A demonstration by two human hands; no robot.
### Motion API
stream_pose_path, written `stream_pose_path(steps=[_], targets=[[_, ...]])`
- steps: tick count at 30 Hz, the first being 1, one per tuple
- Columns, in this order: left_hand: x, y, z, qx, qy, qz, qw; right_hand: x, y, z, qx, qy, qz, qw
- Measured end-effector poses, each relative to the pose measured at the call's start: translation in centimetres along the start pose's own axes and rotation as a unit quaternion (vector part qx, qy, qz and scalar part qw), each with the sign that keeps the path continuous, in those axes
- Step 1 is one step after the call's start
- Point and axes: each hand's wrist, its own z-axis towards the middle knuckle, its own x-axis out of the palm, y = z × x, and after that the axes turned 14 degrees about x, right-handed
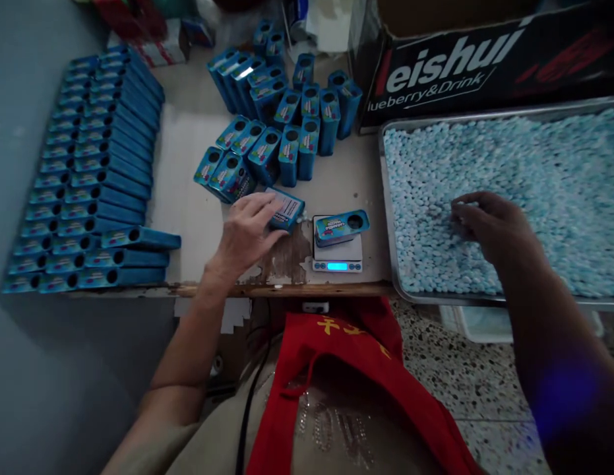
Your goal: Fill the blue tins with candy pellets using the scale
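My left hand (pixel 250 227) lies over the near end of a blue tin (pixel 288 210) lying on the table, its fingers on top and its thumb along the lower side. A few loose candies (pixel 303 216) lie beside that tin. To its right, another blue tin (pixel 340 228) with a round dark opening rests on a small digital scale (pixel 337 254), whose display glows blue. My right hand (pixel 494 221) is over the pale blue and white candies (pixel 435 178), fingers curled together in a pinch, with something whitish at the fingertips. The candies fill a metal tray (pixel 392 218).
Rows of blue tins (pixel 109 165) are stacked along the left wall. Several upright tins (pixel 267 152) with round openings stand beyond my left hand. A black printed cardboard box (pixel 455 72) stands behind the tray. The table's wooden front edge (pixel 287 290) runs before my red apron (pixel 336 343).
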Motion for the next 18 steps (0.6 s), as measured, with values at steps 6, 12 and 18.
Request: stream_pose_path(steps=[6, 12, 18], targets=[[4.4, -1.7, 1.6, -0.172, 0.011, -0.005, 0.985, 0.5, 0.6, -1.0, 0.008, 0.021, 0.040, 0.999], [4.4, -1.1, 1.6, -0.220, -0.077, -0.073, 0.970, 1.2, -0.8, -1.0, -0.080, -0.057, 0.075, 0.992], [2.3, 2.0, 1.0, -0.267, -0.163, -0.109, 0.944, 1.6, -0.6, 0.0, -0.107, -0.071, 0.007, 0.992]])
